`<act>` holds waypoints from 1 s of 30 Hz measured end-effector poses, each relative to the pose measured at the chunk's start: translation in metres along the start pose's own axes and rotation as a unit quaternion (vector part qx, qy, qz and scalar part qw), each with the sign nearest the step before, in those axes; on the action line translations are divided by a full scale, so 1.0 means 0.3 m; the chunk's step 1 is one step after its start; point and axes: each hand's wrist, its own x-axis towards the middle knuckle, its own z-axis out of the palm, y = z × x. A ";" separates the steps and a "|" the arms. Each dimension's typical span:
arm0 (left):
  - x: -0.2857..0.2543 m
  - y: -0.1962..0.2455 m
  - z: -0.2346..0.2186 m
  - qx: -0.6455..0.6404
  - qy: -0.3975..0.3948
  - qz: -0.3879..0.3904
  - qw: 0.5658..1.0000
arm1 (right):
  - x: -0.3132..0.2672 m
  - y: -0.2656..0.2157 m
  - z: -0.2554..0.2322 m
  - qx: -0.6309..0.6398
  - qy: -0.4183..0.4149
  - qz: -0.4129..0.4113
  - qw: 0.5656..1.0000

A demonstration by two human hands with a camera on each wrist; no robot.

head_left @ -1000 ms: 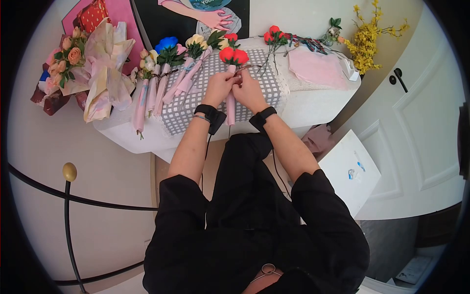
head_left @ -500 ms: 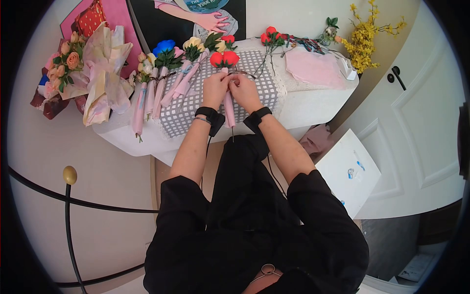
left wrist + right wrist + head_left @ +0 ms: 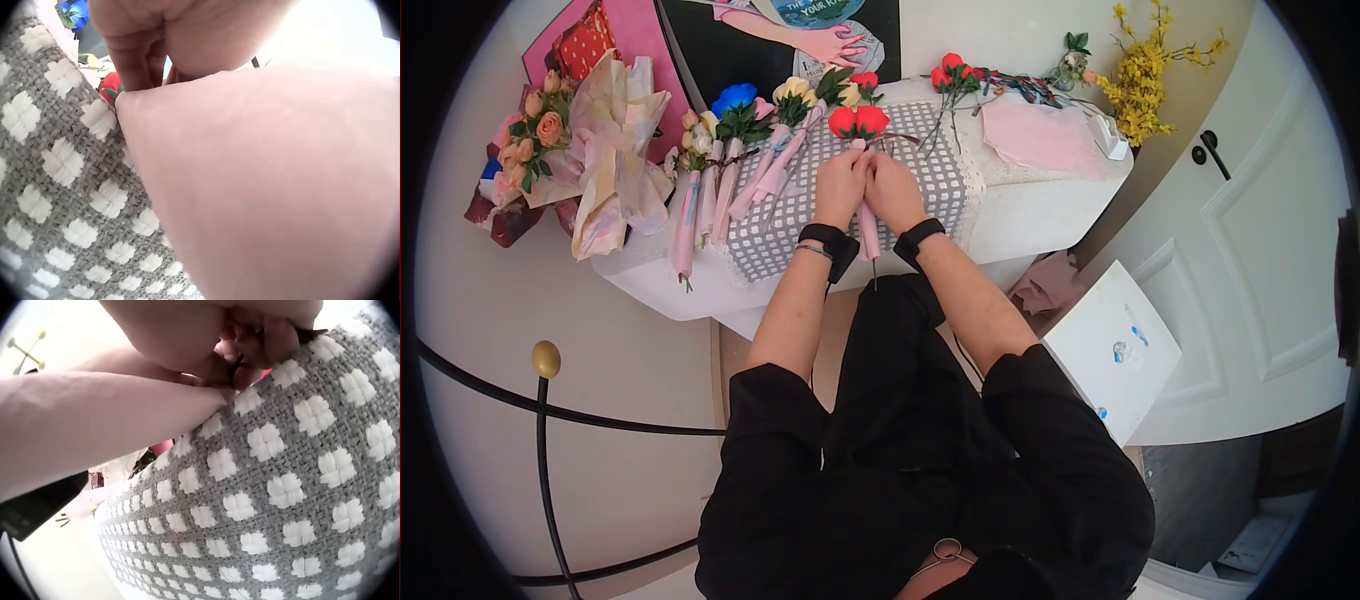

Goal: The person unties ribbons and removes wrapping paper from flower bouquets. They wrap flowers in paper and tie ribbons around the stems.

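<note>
In the head view, a pink-wrapped stem (image 3: 868,232) topped with red flowers (image 3: 859,122) lies over the checked cloth (image 3: 940,185), its bare tip pointing at the person. The left hand (image 3: 840,188) grips the wrap just below the flowers. Against it, the right hand (image 3: 894,192) has its fingers bent around a thin dark strand (image 3: 892,137) at the same spot. In the right wrist view the strand (image 3: 311,335) emerges by the curled fingers (image 3: 250,350). The wrap (image 3: 269,169) fills much of the left wrist view; fingertips are partly hidden.
Several wrapped flowers (image 3: 685,225) lie on the left of the white table (image 3: 1025,215), beside a large bouquet (image 3: 615,160). Loose red flowers (image 3: 952,75), pink sheets (image 3: 1040,135) and yellow blossoms (image 3: 1140,95) are on the right. A white box (image 3: 1115,350) stands below.
Compared with a second ago, both hands and the wrapped stem sit slightly further left in the head view. The two hands have come closer together, their fingers bunched at the top of the wrap.
</note>
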 end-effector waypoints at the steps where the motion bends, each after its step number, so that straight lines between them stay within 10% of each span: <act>1: 0.001 -0.001 -0.001 0.000 0.000 0.000 1.000 | 0.000 -0.001 -0.002 0.000 0.000 0.000 1.000; 12: -0.072 -0.055 0.013 -0.011 0.007 0.049 0.999 | 0.071 0.021 -0.039 0.082 -0.122 0.181 0.972; 30: -0.076 -0.063 0.039 0.009 0.063 0.116 0.991 | 0.096 0.120 0.011 0.144 -0.158 0.172 0.962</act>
